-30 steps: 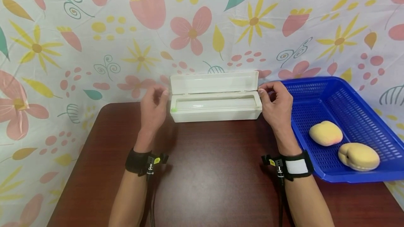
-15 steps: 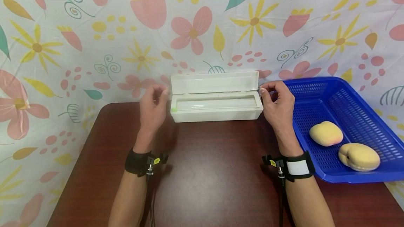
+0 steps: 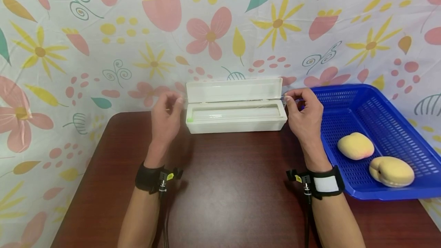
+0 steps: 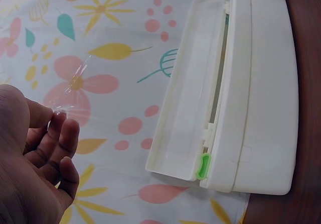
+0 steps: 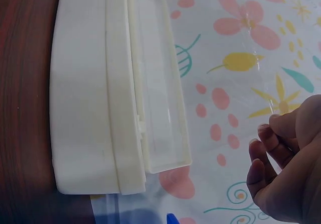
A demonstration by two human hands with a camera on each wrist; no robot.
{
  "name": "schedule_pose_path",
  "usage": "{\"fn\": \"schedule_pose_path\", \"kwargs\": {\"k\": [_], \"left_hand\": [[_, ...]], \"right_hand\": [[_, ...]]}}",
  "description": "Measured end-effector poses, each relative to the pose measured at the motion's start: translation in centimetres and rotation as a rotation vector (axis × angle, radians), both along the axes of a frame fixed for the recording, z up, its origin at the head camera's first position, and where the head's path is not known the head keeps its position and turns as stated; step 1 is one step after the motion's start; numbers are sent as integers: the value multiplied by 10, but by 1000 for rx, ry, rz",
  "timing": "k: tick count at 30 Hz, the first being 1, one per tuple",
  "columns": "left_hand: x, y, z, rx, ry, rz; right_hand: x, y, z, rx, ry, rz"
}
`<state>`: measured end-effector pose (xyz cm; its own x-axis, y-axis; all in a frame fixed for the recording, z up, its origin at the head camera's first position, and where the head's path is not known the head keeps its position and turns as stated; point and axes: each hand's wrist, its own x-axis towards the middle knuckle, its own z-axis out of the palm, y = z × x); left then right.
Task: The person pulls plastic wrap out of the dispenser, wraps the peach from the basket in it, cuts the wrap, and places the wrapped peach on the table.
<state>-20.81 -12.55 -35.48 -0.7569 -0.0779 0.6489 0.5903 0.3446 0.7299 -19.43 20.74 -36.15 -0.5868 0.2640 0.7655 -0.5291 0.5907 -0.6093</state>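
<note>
Compared with a second ago, the left hand (image 3: 167, 119) and right hand (image 3: 305, 117) are slightly wider apart, off the left and right ends of the long white plastic box (image 3: 236, 126), unmoved at the far side of the dark reddish-brown table (image 3: 227, 194). Thumbs closed narrowly against fingertips, both pinch thin, clear plastic film (image 4: 65, 107) beside the box.

Cannot trace the edges of the clear film (image 4: 63, 106), too faint against the floral sheet (image 3: 113, 41). Lose part of the left hand (image 4: 37, 156) and right hand (image 5: 291, 158) past their wrist views' outer edges, the far end of the white box (image 3: 237, 126) past both tops, and the right corner of the blue basket (image 3: 389, 106) past the head view's edge.
</note>
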Motion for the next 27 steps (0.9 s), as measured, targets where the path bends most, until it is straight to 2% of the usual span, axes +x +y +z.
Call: {"fn": "schedule_pose_path", "kwargs": {"k": [9,18,27], "left_hand": [[2,-1,3,8,18,-14],[6,0,7,7,-7,3],[6,0,9,-2,39,-8]], "right_hand": [[3,-1,4,11,23,16],[7,-3,9,-12,22,25],[7,-3,10,-20,23,9]]}}
